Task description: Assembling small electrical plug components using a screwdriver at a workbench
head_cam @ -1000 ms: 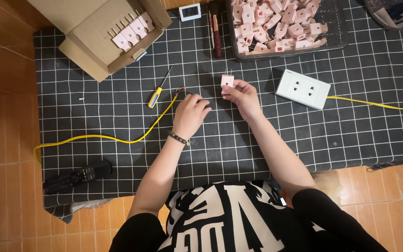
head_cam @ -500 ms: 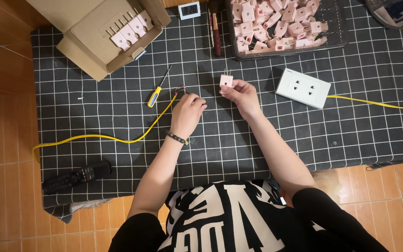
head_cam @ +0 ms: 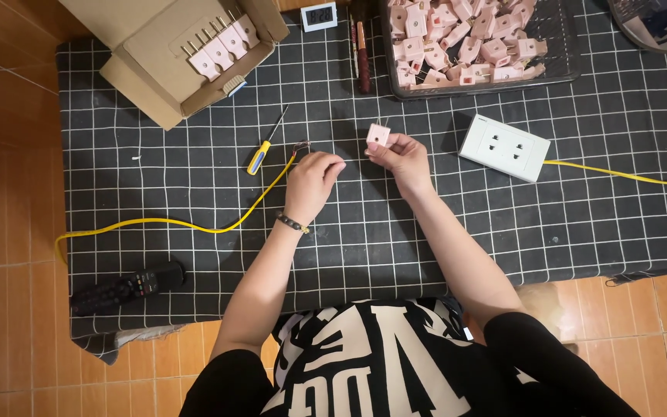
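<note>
Black gridded mat [head_cam: 194, 193], right hand [head_cam: 399, 154] grip pinching pink plug [head_cam: 378, 135], face up, left hand [head_cam: 310, 181] fingers curled together

Orange-brown tile floor [head_cam: 9, 193] is showing w/ pale grout lines on all sides. Black mat w/ white grid [head_cam: 596, 201] is lying flat over it, front edge fraying. Even light, soft shadows.
</note>
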